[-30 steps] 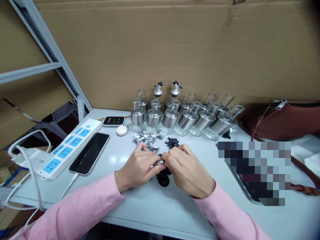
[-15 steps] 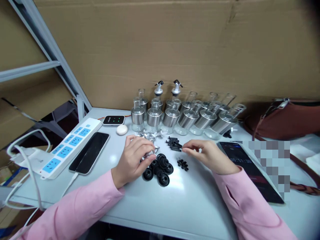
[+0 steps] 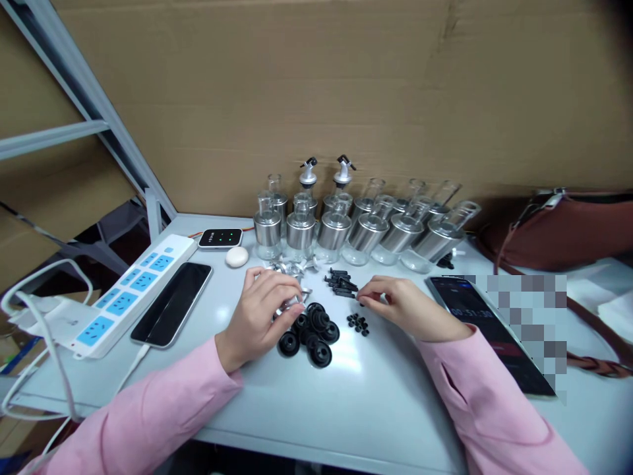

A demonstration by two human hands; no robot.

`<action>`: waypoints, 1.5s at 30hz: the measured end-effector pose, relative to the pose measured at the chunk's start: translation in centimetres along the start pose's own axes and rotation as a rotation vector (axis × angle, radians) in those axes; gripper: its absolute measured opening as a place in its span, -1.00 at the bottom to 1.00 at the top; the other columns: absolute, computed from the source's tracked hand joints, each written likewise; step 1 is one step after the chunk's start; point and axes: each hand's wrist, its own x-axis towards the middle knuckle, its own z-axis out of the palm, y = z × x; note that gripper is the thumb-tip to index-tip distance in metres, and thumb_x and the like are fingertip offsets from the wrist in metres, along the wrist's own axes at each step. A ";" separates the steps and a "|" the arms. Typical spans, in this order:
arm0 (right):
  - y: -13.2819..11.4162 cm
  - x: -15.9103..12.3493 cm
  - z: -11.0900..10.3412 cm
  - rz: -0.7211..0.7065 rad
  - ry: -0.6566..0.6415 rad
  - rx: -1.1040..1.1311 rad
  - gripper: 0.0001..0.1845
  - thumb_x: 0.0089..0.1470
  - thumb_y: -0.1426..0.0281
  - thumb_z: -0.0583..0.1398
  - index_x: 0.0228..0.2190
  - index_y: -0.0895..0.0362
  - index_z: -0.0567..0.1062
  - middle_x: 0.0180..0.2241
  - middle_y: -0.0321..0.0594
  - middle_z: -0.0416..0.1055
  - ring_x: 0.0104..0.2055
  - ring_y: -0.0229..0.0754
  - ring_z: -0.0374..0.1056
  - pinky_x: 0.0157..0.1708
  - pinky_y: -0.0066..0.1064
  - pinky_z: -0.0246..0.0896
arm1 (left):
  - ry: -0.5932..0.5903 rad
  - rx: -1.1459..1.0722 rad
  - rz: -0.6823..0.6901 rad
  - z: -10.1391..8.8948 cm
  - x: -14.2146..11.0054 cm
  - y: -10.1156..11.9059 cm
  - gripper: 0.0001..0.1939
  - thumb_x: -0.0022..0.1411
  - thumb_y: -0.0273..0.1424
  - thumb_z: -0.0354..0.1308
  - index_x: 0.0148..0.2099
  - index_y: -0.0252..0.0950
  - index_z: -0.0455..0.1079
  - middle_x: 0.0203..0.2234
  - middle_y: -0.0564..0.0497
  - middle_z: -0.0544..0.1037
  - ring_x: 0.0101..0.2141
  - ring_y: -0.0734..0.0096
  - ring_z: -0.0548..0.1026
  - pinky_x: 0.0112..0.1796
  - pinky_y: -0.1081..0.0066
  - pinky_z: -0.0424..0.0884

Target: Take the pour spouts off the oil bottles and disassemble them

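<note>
My left hand (image 3: 264, 313) is curled around a silver pourer spout (image 3: 293, 302), mostly covered by the fingers. Just behind it lie several more silver spouts (image 3: 311, 264). Black ribbed stoppers (image 3: 320, 354) are heaped beside my left thumb. My right hand (image 3: 398, 305) has thumb and forefinger pinched together; a dark speck shows at the fingertips, too small to name. Those fingertips are at the near end of a pile of thin black tubes (image 3: 340, 280). Small black caps (image 3: 359, 324) lie just in front of them.
Glass bottles with steel sleeves (image 3: 335, 229) stand in rows at the back, two topped with pourers (image 3: 343, 173). A power strip (image 3: 133, 290) and phone (image 3: 173, 303) lie left. Another phone (image 3: 489, 330) and a brown bag (image 3: 578, 227) are right. Cardboard (image 3: 297, 86) rises behind.
My right fingertips have drawn slightly back from the black tubes, towards the small caps. My left hand keeps its hold on the spout. The whole view has shifted a little.
</note>
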 end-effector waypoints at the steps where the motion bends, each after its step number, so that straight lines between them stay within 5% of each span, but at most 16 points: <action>1: 0.1 0.0 0.0 0.009 -0.013 0.005 -0.76 0.03 0.33 0.09 -0.44 0.15 0.53 -0.46 -0.19 0.46 -0.45 -0.21 0.32 -0.40 -0.38 0.19 | 0.005 0.014 0.004 0.0 0.0 0.0 -0.83 0.36 -0.38 -0.11 -0.26 -0.29 0.26 -0.32 -0.02 0.44 -0.29 0.39 0.39 -0.19 0.27 0.17; 7: 0.3 -0.1 0.1 0.080 -0.130 0.035 -0.75 0.03 0.33 0.08 -0.43 0.14 0.55 -0.53 -0.22 0.47 -0.51 -0.21 0.32 -0.45 -0.39 0.18 | 0.149 0.132 -0.026 0.3 -0.4 -0.1 -0.75 0.35 -0.26 -0.08 -0.19 -0.25 0.36 -0.42 0.02 0.23 -0.36 0.42 0.28 -0.33 0.37 0.25; 11: -0.1 -0.2 -0.2 0.085 -0.212 0.087 -0.67 0.08 0.25 0.04 -0.44 0.16 0.53 -0.58 -0.23 0.42 -0.52 -0.22 0.28 -0.45 -0.38 0.17 | 0.116 0.104 0.016 0.3 -0.1 -0.2 -0.79 0.35 -0.30 -0.07 -0.19 -0.27 0.34 -0.45 0.06 0.37 -0.41 0.46 0.33 -0.31 0.37 0.22; 14: -0.9 -0.2 -0.5 0.087 -0.099 0.122 -0.60 0.11 0.17 0.02 -0.49 0.17 0.49 -0.59 -0.23 0.38 -0.53 -0.23 0.24 -0.46 -0.38 0.15 | 0.115 0.071 0.032 0.4 0.0 -0.1 -0.87 0.33 -0.35 0.00 -0.21 -0.27 0.33 -0.42 0.05 0.46 -0.40 0.47 0.40 -0.30 0.38 0.25; 17: -2.7 -0.2 -0.1 0.047 -0.002 0.362 -0.56 0.14 0.08 0.00 -0.38 0.17 0.45 -0.47 -0.21 0.40 -0.46 -0.24 0.27 -0.41 -0.37 0.19 | 0.091 0.014 0.047 0.5 -0.1 0.1 -0.92 0.30 -0.44 0.05 -0.16 -0.28 0.33 -0.33 0.01 0.52 -0.32 0.45 0.46 -0.28 0.39 0.30; 20: -5.4 -0.3 1.3 -0.074 -0.091 0.704 -0.55 0.10 0.02 0.06 -0.22 0.15 0.35 -0.42 -0.22 0.38 -0.43 -0.27 0.30 -0.39 -0.38 0.23 | 0.052 -0.041 0.101 0.8 -0.5 0.1 -0.85 0.27 -0.55 0.06 -0.11 -0.31 0.33 -0.23 -0.06 0.54 -0.23 0.43 0.49 -0.24 0.39 0.34; 23: -7.6 -0.5 3.0 -0.060 -0.111 0.947 -0.60 0.04 0.05 0.16 -0.29 0.11 0.24 -0.50 -0.34 0.28 -0.50 -0.35 0.21 -0.52 -0.49 0.14 | 0.084 -0.071 0.140 1.1 -0.7 0.1 -0.82 0.25 -0.58 0.08 -0.09 -0.34 0.35 -0.21 -0.09 0.54 -0.21 0.42 0.49 -0.23 0.39 0.36; 31: -7.9 -0.5 3.8 0.015 0.032 1.124 -0.63 0.05 0.10 0.19 -0.38 0.12 0.21 -0.53 -0.37 0.28 -0.55 -0.41 0.16 -0.58 -0.55 0.01 | 0.058 -0.119 0.144 1.1 -0.6 0.0 -0.77 0.24 -0.60 0.07 -0.06 -0.33 0.34 -0.15 -0.11 0.52 -0.16 0.43 0.48 -0.21 0.40 0.41; 39: -8.3 -0.3 3.5 0.027 0.088 1.159 -0.59 -0.04 0.16 0.27 -0.50 0.13 0.18 -0.61 -0.46 0.15 -0.60 -0.45 0.06 -0.63 -0.60 -0.08 | -0.011 0.087 0.113 0.9 -0.4 -0.3 -0.84 0.28 -0.48 0.07 -0.07 -0.32 0.33 -0.27 -0.03 0.57 -0.27 0.41 0.49 -0.18 0.31 0.21; 45: -9.0 -0.6 3.1 0.150 0.015 1.312 -0.55 -0.05 0.14 0.26 -0.53 0.12 0.13 -0.65 -0.48 0.12 -0.62 -0.46 -0.01 -0.64 -0.62 -0.18 | 0.063 0.366 0.199 0.4 0.6 0.1 -0.75 0.38 -0.32 -0.10 -0.19 -0.30 0.37 -0.44 0.08 0.59 -0.41 0.43 0.39 -0.26 0.31 0.01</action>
